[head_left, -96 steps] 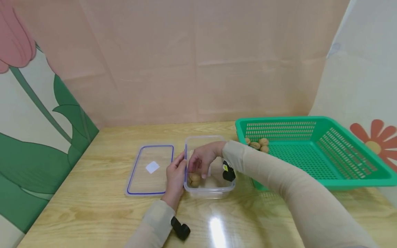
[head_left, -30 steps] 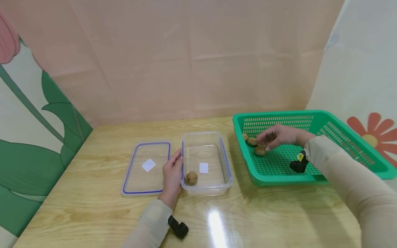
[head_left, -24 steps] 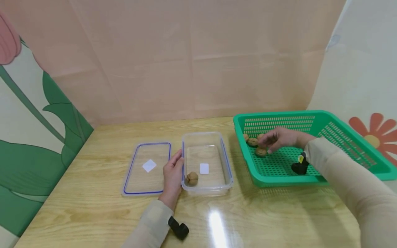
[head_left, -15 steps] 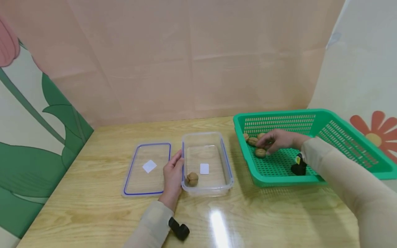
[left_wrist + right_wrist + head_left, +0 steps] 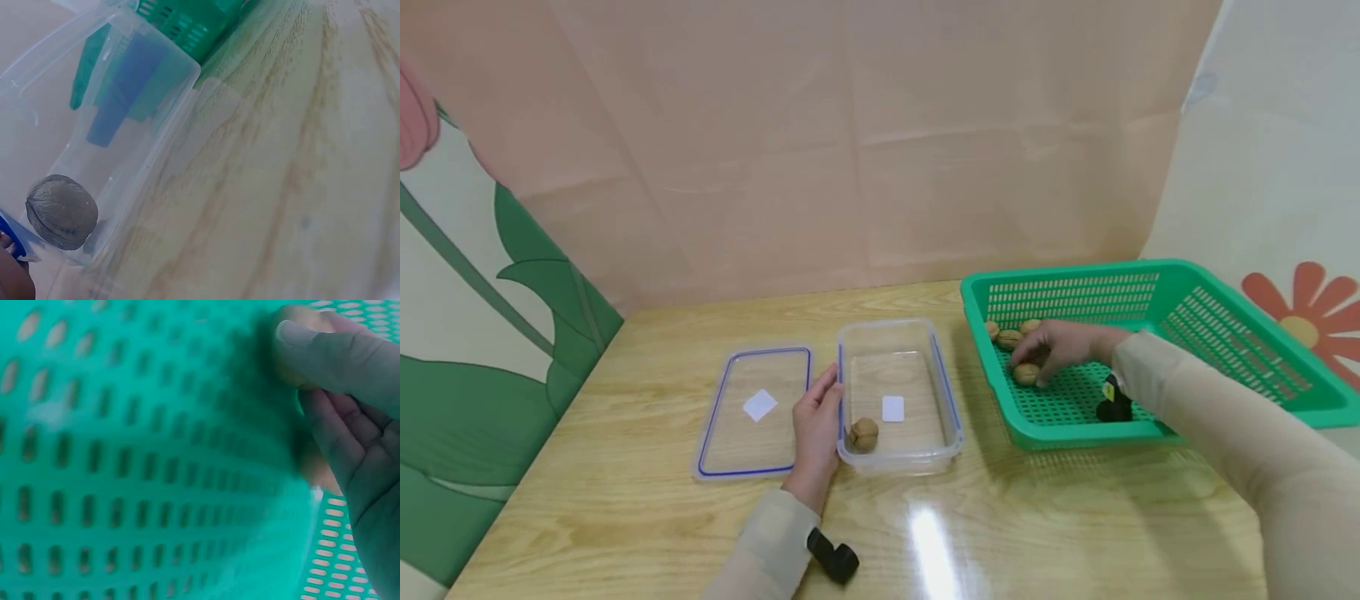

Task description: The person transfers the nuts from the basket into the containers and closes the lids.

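You worked in a screened-off tabletop corner, dressed like a small set; home or studio, could not tell. Creased pinkish sheeting (image 5: 880,150) closed the back. On your left, a panel (image 5: 482,400) printed with green leaves and a pink bloom (image 5: 415,117); on your right, a pale panel (image 5: 1277,150) with a red-petalled flower (image 5: 1300,325). Glossy wood-grain surface (image 5: 610,417). Black devices (image 5: 837,562) at your cuffs (image 5: 778,517) suggested recording; green basket (image 5: 1097,435) and clear box (image 5: 898,457) were household ware.
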Tool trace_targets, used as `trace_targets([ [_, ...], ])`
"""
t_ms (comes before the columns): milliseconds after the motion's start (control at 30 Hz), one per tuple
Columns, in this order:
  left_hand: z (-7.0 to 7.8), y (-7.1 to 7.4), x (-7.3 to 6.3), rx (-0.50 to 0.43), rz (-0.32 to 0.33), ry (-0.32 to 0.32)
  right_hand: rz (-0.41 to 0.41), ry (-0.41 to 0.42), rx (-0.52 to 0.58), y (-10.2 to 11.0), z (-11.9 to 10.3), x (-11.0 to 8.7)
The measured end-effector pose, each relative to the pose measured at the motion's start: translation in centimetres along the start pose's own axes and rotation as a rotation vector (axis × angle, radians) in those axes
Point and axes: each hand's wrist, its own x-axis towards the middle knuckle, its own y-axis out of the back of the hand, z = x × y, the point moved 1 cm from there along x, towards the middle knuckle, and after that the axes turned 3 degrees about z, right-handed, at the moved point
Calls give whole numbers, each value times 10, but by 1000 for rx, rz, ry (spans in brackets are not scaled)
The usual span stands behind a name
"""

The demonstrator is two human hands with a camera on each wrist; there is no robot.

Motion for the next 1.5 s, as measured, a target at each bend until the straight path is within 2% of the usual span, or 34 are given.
trace_targets([
  [100, -1, 1, 0, 11, 1, -1, -25, -16, -2, -3, 2, 3],
  [467, -1, 0, 0, 0, 11, -14, -2, -29, 8, -1, -2, 0],
  [600, -1, 0, 0, 2, 12, -12, 25, -48, -3, 3, -4, -2],
  [767, -1, 0, 1, -4, 5, -8, 62, -30, -20, 9, -8, -4],
  [1133, 0, 0, -1, -2, 14, -5, 108, 12, 76, 15, -16, -3],
  [1300, 1, -4, -1, -1, 4, -10, 166, 21, 56, 21, -21, -8],
  [1500, 1, -6, 0, -2, 12, -9, 227, 27, 106, 23, -29, -12],
])
